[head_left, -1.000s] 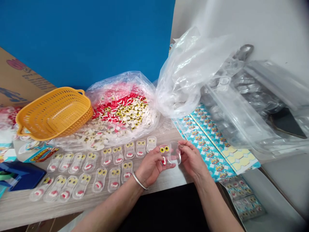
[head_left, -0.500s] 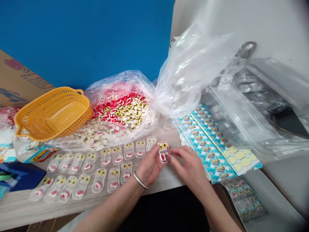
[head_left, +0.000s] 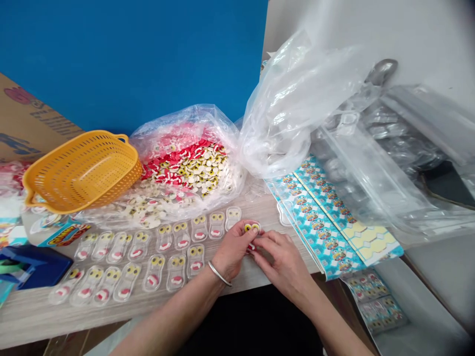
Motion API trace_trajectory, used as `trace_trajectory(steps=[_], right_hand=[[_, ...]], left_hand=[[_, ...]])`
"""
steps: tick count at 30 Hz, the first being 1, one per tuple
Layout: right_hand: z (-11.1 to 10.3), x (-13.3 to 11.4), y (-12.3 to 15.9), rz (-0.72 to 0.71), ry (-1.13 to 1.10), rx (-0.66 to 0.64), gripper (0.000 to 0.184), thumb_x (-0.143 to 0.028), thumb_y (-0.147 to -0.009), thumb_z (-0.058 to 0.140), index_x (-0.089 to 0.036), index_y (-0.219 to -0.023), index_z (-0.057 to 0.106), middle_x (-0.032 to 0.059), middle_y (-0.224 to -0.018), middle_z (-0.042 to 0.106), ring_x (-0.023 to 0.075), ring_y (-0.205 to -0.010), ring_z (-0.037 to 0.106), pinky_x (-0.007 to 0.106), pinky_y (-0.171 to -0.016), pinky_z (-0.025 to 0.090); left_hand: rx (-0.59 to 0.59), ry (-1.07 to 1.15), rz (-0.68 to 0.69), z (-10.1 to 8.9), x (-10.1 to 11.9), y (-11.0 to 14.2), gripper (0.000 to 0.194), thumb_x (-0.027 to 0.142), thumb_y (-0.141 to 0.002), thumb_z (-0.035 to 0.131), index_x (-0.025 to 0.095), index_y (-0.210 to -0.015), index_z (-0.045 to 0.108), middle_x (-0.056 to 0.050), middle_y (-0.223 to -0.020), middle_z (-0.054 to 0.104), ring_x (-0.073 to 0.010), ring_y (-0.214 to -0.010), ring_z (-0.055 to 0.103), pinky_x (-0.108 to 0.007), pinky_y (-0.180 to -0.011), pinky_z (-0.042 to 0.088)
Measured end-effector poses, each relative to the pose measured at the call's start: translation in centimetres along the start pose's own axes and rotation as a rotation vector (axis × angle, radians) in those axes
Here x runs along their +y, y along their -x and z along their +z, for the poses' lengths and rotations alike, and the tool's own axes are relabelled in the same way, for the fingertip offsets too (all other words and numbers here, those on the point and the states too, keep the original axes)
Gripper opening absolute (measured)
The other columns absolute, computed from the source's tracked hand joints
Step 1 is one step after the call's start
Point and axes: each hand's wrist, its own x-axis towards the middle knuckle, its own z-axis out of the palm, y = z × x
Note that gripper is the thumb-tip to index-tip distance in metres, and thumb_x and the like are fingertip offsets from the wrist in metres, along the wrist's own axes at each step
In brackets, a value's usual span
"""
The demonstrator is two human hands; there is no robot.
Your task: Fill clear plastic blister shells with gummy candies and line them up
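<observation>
My left hand (head_left: pixel 232 252) holds a small clear plastic shell pack (head_left: pixel 252 228) over the table's front part, thumb on top beside two yellow eye-shaped pieces. A bit of red shows at the pack's lower end, mostly hidden by fingers. My right hand (head_left: pixel 278 254) has its fingertips closed on that lower end, from the right side. To the left lie rows of similar clear packs (head_left: pixel 176 272), each visible one bearing yellow eyes, most with a red-and-white mouth piece. The nearest pack (head_left: pixel 233 217), just beyond my left hand, shows eyes but no red piece.
A clear bag of loose red and yellow pieces (head_left: pixel 185 168) lies behind the rows, beside an orange basket (head_left: pixel 81 173). Printed teal sheets (head_left: pixel 322 212) and a bag of clear shells (head_left: pixel 389 148) are at right. A blue tape dispenser (head_left: pixel 40 267) stands far left.
The empty clear half that my right hand held out beside the eyes has folded out of sight. My right fingers have moved left and now press on the pack's lower end.
</observation>
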Motion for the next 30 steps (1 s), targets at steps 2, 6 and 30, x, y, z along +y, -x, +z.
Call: trace_trajectory(steps=[2,6,30], right_hand=[[-0.4,0.6,0.0,0.028,-0.063,0.058,0.01,-0.021,-0.095,0.059,-0.023,-0.098,0.068,0.0036,-0.094,0.066,0.0199,-0.089,0.062,0.033,-0.08,0.045],[-1.6,3.6,-0.4,0.149,0.14,0.309,0.014,-0.026,-0.098,0.054,-0.019,-0.099,0.067,0.0062,-0.092,0.065,0.0212,-0.087,0.062,0.034,-0.08,0.046],[-0.9,6.5,-1.1,0.52,-0.552,0.506,0.036,-0.04,-0.085,0.068,-0.02,-0.114,0.06,0.0012,-0.087,0.061,0.0164,-0.074,0.058,0.03,-0.07,0.048]], left_hand=[[-0.002,-0.045,-0.024,-0.3,0.1,-0.1,0.033,0.037,-0.074,0.08,0.016,-0.095,0.064,-0.003,-0.086,0.069,-0.0113,-0.066,0.06,-0.023,-0.058,0.045],[-0.023,-0.084,-0.06,-0.6,0.4,-0.1,0.037,0.041,-0.075,0.079,0.018,-0.098,0.061,-0.005,-0.095,0.068,-0.0144,-0.069,0.066,-0.026,-0.059,0.052],[0.001,0.265,-0.091,-0.1,-0.1,-0.4,0.02,0.013,-0.081,0.069,0.014,-0.1,0.064,-0.012,-0.108,0.07,-0.0232,-0.093,0.072,-0.032,-0.079,0.056]])
